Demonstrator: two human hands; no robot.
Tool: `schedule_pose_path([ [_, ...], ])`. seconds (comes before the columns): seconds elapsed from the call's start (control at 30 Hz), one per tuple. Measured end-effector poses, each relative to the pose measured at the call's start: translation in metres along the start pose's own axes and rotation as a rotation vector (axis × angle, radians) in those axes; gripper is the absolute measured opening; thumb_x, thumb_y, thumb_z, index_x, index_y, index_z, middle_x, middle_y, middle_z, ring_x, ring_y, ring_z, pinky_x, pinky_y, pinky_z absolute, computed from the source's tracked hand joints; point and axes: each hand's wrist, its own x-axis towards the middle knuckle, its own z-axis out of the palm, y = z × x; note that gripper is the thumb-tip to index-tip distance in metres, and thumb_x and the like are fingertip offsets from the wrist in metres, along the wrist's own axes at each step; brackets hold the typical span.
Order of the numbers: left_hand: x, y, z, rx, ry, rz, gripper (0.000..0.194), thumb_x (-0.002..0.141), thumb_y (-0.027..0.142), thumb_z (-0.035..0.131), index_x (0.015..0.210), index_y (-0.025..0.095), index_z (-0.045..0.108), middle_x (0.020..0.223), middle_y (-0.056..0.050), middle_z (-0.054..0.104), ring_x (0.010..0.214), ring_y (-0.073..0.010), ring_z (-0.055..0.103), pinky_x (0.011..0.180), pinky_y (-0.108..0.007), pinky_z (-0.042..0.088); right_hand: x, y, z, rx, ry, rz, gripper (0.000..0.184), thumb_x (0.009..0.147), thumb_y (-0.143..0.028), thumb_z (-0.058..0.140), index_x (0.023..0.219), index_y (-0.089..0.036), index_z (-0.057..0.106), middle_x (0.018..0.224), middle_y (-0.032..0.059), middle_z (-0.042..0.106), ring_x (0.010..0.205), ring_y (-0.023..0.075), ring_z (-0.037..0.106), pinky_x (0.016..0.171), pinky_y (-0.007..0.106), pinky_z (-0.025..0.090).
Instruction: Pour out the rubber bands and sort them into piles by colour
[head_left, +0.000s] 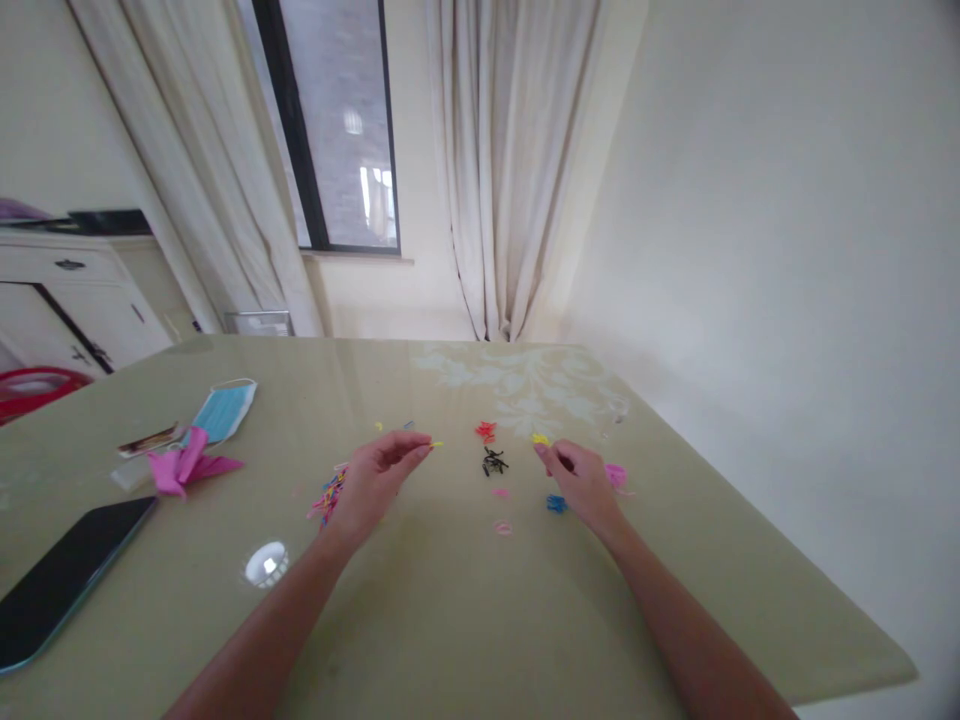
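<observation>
My left hand pinches a small yellow rubber band between thumb and fingertips, above the table. Beside its wrist lies a mixed heap of coloured rubber bands, partly hidden by the hand. My right hand has its thumb and fingers closed at a little yellow pile; whether it grips any of it is hidden. Near that hand are a blue pile and a magenta pile. Between the hands lie red bands, black bands and a few pale pink ones.
On the table, to the left, lie a phone, a pink folded paper piece and a blue face mask. A round light reflection shows near my left forearm. A wall rises along the right edge; curtains hang behind.
</observation>
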Motion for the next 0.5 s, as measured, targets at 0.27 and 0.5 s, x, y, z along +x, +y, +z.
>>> schedule_pose_path([
  [0.27,-0.018,0.024,0.014,-0.121,-0.129,0.01,0.037,0.072,0.053,0.087,0.088,0.02,0.081,0.09,-0.007,0.081,0.086,-0.021,0.074,0.082,-0.034,0.062,0.0,0.0,-0.003,-0.011,0.109,0.023,0.055,0.1,-0.06,0.049,0.058,-0.023,0.046,0.056,-0.0014,0.044,0.056,0.0168,0.044,0.058,0.031,0.031],
  [0.5,0.013,0.012,0.069,0.074,-0.448,0.125,0.024,0.087,0.037,0.074,0.1,0.018,0.082,0.099,-0.009,0.083,0.092,-0.0216,0.076,0.087,-0.035,0.061,0.004,-0.002,-0.008,0.076,0.293,0.048,0.053,0.101,-0.06,0.048,0.062,-0.024,0.042,0.057,-0.0031,0.039,0.056,0.0161,0.039,0.058,0.031,0.029],
])
